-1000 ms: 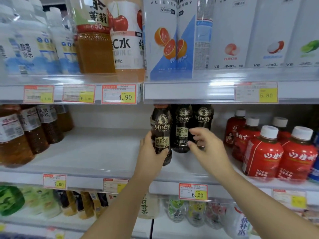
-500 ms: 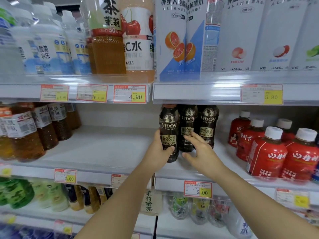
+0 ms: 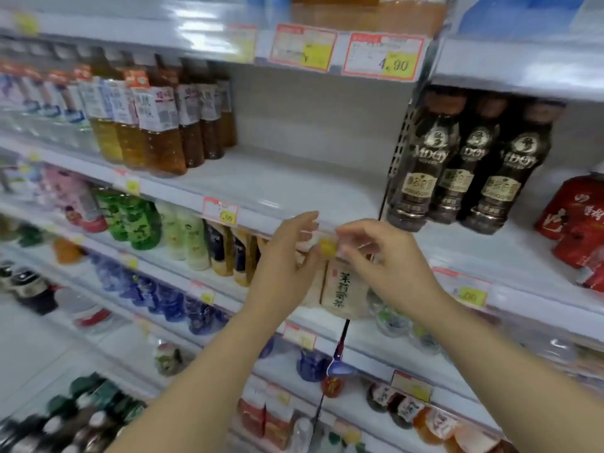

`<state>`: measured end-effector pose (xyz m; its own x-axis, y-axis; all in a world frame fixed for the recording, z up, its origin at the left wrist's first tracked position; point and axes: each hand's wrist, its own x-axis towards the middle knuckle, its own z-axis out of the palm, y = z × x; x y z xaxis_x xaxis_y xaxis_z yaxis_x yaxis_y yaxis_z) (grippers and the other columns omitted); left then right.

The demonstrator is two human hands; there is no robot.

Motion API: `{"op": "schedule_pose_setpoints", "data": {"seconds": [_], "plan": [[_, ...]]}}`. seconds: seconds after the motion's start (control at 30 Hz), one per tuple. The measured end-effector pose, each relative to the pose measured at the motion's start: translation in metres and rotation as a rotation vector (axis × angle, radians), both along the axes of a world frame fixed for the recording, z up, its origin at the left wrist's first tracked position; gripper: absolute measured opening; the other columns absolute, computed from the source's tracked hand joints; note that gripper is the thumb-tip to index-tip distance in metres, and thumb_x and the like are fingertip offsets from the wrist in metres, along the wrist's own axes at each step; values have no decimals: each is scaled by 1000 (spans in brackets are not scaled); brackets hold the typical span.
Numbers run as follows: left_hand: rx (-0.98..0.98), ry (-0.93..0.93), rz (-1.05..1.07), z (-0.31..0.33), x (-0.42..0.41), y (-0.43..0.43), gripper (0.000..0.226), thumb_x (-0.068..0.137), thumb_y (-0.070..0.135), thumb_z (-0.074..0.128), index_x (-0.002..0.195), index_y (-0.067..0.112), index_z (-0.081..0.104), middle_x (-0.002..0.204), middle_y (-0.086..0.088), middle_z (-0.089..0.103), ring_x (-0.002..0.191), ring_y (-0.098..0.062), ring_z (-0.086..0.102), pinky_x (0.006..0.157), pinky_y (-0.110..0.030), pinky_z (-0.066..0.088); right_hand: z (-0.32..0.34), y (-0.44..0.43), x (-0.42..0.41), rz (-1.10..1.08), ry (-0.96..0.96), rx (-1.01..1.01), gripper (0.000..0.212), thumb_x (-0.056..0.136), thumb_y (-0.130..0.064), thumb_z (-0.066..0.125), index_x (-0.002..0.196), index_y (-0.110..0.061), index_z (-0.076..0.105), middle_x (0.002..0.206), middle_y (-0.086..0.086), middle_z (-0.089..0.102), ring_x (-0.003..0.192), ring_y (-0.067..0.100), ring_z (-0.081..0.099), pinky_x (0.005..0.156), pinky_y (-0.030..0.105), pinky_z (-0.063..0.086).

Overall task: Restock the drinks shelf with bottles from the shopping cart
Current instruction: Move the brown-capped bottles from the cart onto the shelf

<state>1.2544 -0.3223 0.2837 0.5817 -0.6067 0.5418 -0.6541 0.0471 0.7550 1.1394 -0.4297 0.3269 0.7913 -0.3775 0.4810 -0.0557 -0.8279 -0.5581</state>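
Observation:
Three dark coffee bottles (image 3: 457,165) stand upright side by side on the middle shelf (image 3: 277,181), right of a bare white stretch. My left hand (image 3: 287,256) and my right hand (image 3: 385,259) hover close together in front of that shelf's front edge, below and left of the coffee bottles and apart from them. Both hands hold no bottle and their fingers are loosely spread. Their fingertips sit by a price tag (image 3: 327,246) with a yellow patch on the edge strip; the blur hides whether they touch it. The shopping cart is out of view.
Amber tea bottles (image 3: 157,135) fill the middle shelf's left end and red bottles (image 3: 581,223) its right end. Below my hands stands a beige tea bottle (image 3: 340,289), with green and pale bottles (image 3: 140,220) further left. Lower shelves hold several more drinks.
My left hand has let go of the leftmost coffee bottle, which now stands on the shelf. Both hands have drawn back and down to the shelf edge. The view has swung left and down.

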Motion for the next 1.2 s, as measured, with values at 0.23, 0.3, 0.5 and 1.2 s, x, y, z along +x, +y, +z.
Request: {"op": "schedule_pose_setpoints", "data": {"seconds": [0.23,0.3,0.5,1.2], "plan": [[255,412,334,-122,58,146,33,95,10,47,124,24,51,111,12,57,98,-4,57,72,-10,48,-94,95,110,324,399,118,22,91,-19,57,112,-22,63,98,-12,61,89,4,57,75,8,42],[335,479,424,-149,72,187,31,94,9,46,120,24,53,108,11,59,95,-6,57,66,-5,42,-122,124,143,392,525,159,23,91,-19,56,113,-22,62,100,-8,61,91,8,58,78,15,46],[489,778,672,-231,114,305,32,93,11,50,123,20,55,111,6,62,100,-8,57,82,-14,40,-209,215,245,548,782,196,26,89,-19,57,115,-17,61,101,-3,62,93,13,59,84,26,49],[1264,752,843,-478,218,439,63,89,61,36,141,25,34,158,-6,-5,144,-29,-12,114,-57,1,-514,351,390,652,1318,18,64,86,-23,61,142,-19,30,134,11,49,114,31,52,90,36,45]]}}
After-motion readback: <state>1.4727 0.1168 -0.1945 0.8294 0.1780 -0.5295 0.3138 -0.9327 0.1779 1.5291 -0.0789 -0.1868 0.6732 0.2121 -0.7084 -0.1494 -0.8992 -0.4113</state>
